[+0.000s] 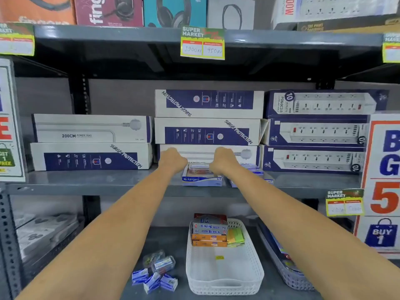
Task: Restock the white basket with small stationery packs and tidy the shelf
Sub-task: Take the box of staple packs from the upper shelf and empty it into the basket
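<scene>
A white perforated basket [225, 276] sits on the lower shelf, with several stacked stationery packs [209, 231] at its far end and its near part bare. On the middle shelf stands a blue Kangaro staples box [202, 180] with a small clear pack on top. My left hand [172, 160] and my right hand [224, 160] both reach to that box, fingers curled around the items on it. Exactly what each hand grips is hidden by the knuckles. Small blue staple packs [154, 280] and clear cases [162, 262] lie left of the basket.
Long power-strip boxes [208, 131] are stacked behind the hands along the middle shelf [86, 180]. A second mesh basket [287, 269] lies right of the white one. Promo signs [385, 180] stand at both sides. Price tags hang from shelf edges.
</scene>
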`<state>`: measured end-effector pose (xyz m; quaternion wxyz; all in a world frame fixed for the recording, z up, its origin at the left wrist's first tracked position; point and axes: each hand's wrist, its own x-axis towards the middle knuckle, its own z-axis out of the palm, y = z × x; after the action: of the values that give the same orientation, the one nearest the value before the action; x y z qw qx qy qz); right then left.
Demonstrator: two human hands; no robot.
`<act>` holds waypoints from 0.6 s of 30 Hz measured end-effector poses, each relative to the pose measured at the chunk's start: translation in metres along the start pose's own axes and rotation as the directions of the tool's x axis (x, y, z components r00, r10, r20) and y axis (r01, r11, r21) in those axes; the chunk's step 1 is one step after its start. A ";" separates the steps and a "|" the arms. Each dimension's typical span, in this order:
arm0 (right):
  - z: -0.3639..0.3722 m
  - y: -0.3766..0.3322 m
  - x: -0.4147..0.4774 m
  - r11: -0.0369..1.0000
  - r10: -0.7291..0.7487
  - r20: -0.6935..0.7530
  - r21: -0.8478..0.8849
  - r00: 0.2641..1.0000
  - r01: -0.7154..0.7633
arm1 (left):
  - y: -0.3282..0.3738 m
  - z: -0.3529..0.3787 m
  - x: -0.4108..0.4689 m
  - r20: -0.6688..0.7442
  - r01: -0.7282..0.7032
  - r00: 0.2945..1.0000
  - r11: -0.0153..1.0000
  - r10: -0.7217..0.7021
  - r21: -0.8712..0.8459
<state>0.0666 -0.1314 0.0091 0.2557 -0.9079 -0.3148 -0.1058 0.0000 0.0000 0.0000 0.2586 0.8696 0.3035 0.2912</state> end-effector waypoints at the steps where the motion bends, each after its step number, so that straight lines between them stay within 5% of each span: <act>1: 0.005 0.000 0.001 1.000 0.017 0.029 -0.024 0.999 -0.016 | -0.003 0.002 0.001 0.023 0.009 1.000 1.000 -0.009 -0.008; 12: 0.023 0.003 0.009 0.998 0.061 -0.041 -0.012 0.997 -0.061 | -0.028 0.006 0.007 0.111 0.056 0.993 0.994 -0.045 -0.098; 18: 0.028 0.001 0.006 0.987 0.105 -0.089 0.130 0.991 -0.093 | -0.033 -0.005 -0.004 0.108 0.018 0.994 0.992 -0.004 -0.124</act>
<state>0.0727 -0.1143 -0.0128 0.3321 -0.8984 -0.2629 -0.1161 -0.0187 0.0210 -0.0185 0.3302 0.8644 0.2751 0.2609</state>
